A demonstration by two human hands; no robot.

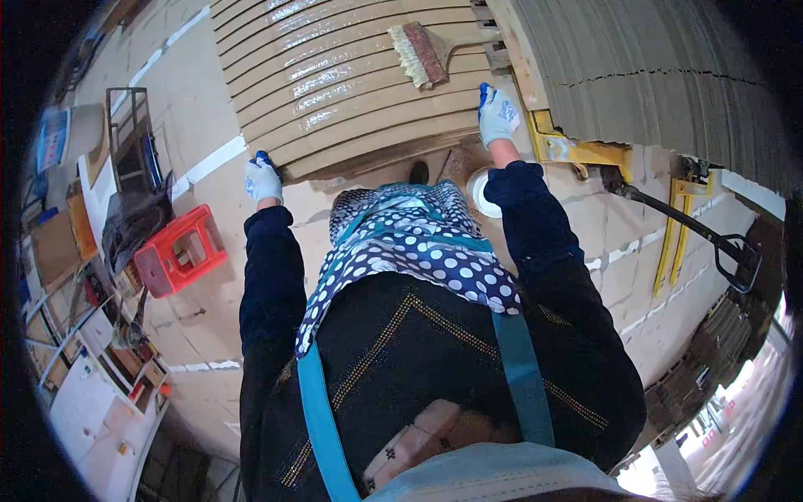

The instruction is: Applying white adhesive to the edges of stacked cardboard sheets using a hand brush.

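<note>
Fanned brown cardboard sheets (pixel 360 100) lie overlapping in front of me, their exposed strips shiny and wet in the middle. My left hand (pixel 264 179), in a white glove with blue fingertips, is closed at the near left corner of the cardboard. On the right edge my right hand (pixel 498 117), gloved the same way, is closed at the cardboard's side with its fingertips pointing away from me. A wide brush (pixel 427 55) with pale bristles and a wooden handle rests on the sheets just beyond my right hand.
Tall stacked cardboard (pixel 652 67) stands at the right beside a yellow metal frame (pixel 577 152). A white bucket (pixel 483 194) is below my right hand, partly hidden. A red stool (pixel 181 251) stands at left. A black-handled pallet jack (pixel 677 213) extends across the right floor.
</note>
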